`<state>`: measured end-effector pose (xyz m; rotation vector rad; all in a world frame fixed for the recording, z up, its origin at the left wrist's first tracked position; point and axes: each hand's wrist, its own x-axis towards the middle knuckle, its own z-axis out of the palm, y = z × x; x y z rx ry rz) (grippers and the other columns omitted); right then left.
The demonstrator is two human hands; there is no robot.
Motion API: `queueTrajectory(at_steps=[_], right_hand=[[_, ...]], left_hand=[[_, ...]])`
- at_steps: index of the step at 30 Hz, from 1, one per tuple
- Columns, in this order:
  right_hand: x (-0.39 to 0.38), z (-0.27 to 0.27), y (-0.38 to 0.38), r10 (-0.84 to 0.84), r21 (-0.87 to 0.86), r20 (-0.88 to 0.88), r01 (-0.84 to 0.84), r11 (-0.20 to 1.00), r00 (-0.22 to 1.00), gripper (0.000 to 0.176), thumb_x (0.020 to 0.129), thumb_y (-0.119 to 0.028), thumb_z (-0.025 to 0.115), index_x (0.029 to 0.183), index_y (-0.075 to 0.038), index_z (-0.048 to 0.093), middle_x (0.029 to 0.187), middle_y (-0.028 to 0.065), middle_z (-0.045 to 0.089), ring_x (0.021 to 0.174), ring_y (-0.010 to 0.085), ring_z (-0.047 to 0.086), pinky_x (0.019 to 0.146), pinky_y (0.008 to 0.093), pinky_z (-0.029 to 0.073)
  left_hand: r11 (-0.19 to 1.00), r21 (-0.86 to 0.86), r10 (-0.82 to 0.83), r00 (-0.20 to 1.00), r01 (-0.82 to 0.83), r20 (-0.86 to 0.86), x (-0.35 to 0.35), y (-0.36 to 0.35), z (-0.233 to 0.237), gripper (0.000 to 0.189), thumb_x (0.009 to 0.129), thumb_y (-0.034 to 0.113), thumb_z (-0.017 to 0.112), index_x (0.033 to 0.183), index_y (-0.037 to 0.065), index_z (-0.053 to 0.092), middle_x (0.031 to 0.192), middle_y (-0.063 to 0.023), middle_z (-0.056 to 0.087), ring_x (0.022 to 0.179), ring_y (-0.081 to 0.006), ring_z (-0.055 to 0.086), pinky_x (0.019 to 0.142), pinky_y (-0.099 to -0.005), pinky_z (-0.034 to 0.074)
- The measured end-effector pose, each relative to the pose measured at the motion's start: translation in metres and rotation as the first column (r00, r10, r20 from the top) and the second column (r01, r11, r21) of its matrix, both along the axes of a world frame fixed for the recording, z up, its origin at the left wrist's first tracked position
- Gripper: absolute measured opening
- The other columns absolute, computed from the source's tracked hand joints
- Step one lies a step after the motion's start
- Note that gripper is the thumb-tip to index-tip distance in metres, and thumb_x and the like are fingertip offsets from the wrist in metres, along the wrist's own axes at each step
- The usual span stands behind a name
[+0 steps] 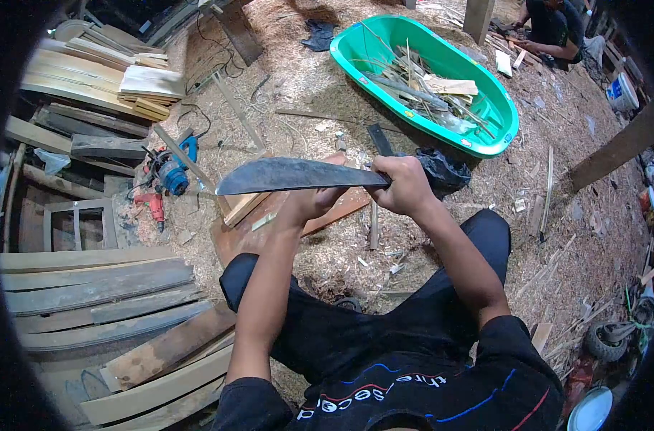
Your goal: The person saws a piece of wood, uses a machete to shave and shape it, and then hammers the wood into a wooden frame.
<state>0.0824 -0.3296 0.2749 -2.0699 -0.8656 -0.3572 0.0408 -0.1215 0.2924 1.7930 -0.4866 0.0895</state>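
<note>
Gripping the right end of a broad dark blade (291,174) in the right hand (402,185), with fingers curled tightly round it, and holding it crosswise over the near floor (521,241), tip to the left. Holding the left hand (314,206) behind the blade's middle, with fingers mostly hidden; cannot tell whether gripping it. Lying around: a green tub (501,108) of wood scraps (417,77) far right of middle, a blue power tool (174,176) left, planks (100,291) near left.
</note>
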Motion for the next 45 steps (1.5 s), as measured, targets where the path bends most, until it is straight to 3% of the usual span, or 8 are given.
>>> queueTrajectory(at_steps=[9, 16, 18, 24, 29, 35, 42, 45], right_hand=[[0.014, -0.033, -0.003, 0.023, 0.014, -0.023, -0.023, 1.0, 0.999, 0.018, 0.068, -0.015, 0.075, 0.071, -0.006, 0.059, 0.067, 0.0174, 0.061, 0.066, 0.0385, 0.064, 0.058, 0.0443, 0.05], [0.057, -0.089, -0.041, -0.281, -0.149, -0.197, 0.255, 0.955, 0.939, 0.018, 0.076, -0.023, 0.071, 0.079, -0.005, 0.07, 0.076, 0.0226, 0.065, 0.073, 0.0411, 0.066, 0.065, 0.0463, 0.053], [0.072, -0.095, -0.06, -0.429, -0.264, -0.243, 0.367, 0.892, 0.87, 0.023, 0.079, -0.026, 0.07, 0.084, -0.004, 0.072, 0.077, 0.0259, 0.064, 0.074, 0.0421, 0.066, 0.065, 0.0454, 0.053], [0.041, -0.046, -0.021, -0.223, 0.063, -0.253, 0.246, 0.967, 0.941, 0.023, 0.08, -0.023, 0.073, 0.075, -0.001, 0.066, 0.066, 0.0232, 0.06, 0.061, 0.0395, 0.063, 0.056, 0.0426, 0.048], [0.011, -0.002, -0.004, -0.044, 0.094, -0.027, 0.047, 0.994, 0.999, 0.021, 0.073, -0.021, 0.077, 0.071, -0.006, 0.061, 0.063, 0.0174, 0.06, 0.06, 0.0371, 0.062, 0.055, 0.0433, 0.048], [0.005, 0.003, -0.001, -0.002, -0.012, 0.109, 0.003, 1.0, 0.994, 0.02, 0.067, -0.016, 0.076, 0.069, -0.008, 0.057, 0.063, 0.0153, 0.057, 0.062, 0.0366, 0.062, 0.055, 0.0426, 0.048], [0.012, -0.012, -0.005, 0.018, -0.018, 0.108, -0.016, 1.0, 0.994, 0.02, 0.065, -0.017, 0.076, 0.071, -0.009, 0.059, 0.067, 0.0138, 0.061, 0.065, 0.0364, 0.063, 0.058, 0.045, 0.05], [0.029, -0.039, -0.016, -0.11, -0.074, -0.155, 0.099, 0.992, 0.982, 0.018, 0.069, -0.018, 0.073, 0.083, -0.009, 0.07, 0.078, 0.0156, 0.068, 0.074, 0.0369, 0.068, 0.066, 0.0451, 0.054]], left_hand=[[0.776, 0.608, -0.029, 0.953, -0.168, 0.302, -0.004, 0.011, 0.002, 0.019, 0.093, 0.023, 0.067, 0.095, 0.004, 0.069, 0.074, -0.0148, 0.061, 0.066, -0.023, 0.06, 0.061, -0.0363, 0.046], [0.997, -0.034, -0.068, 0.997, 0.067, -0.028, -0.015, 0.031, 0.028, 0.041, 0.1, 0.034, 0.054, 0.073, 0.002, 0.051, 0.061, -0.0035, 0.048, 0.058, -0.0122, 0.045, 0.052, -0.0332, 0.033], [0.998, 0.064, 0.02, 0.996, -0.026, 0.091, -0.014, 0.021, 0.035, 0.052, 0.1, 0.049, 0.051, 0.072, 0.005, 0.054, 0.06, 0.0044, 0.04, 0.051, -0.005, 0.033, 0.048, -0.0241, 0.024], [0.988, -0.153, -0.024, 0.981, -0.006, -0.19, -0.006, 0.016, 0.023, 0.05, 0.103, 0.044, 0.048, 0.082, 0.001, 0.062, 0.065, 0.0049, 0.044, 0.058, -0.0034, 0.036, 0.052, -0.0228, 0.027], [0.993, 0.112, -0.003, 0.976, 0.029, -0.22, -0.004, 0.021, 0.0, 0.03, 0.106, 0.028, 0.051, 0.112, 0.002, 0.066, 0.074, 0.0028, 0.055, 0.07, -0.009, 0.054, 0.064, -0.0246, 0.045], [0.956, 0.282, 0.113, 0.988, -0.078, -0.11, -0.003, 0.039, -0.055, 0.031, 0.093, 0.027, 0.071, 0.112, 0.002, 0.066, 0.091, -0.0003, 0.067, 0.081, -0.0135, 0.062, 0.074, -0.0267, 0.052], [0.772, 0.636, -0.086, 0.989, -0.008, 0.117, -0.005, 0.02, 0.009, 0.019, 0.096, 0.02, 0.062, 0.087, 0.004, 0.065, 0.076, -0.0083, 0.064, 0.067, -0.0209, 0.06, 0.062, -0.0326, 0.048], [0.95, 0.297, -0.122, 0.99, 0.095, 0.073, -0.016, 0.007, 0.022, 0.028, 0.097, 0.019, 0.057, 0.073, 0.003, 0.059, 0.071, -0.0116, 0.058, 0.062, -0.0245, 0.057, 0.057, -0.035, 0.043]])
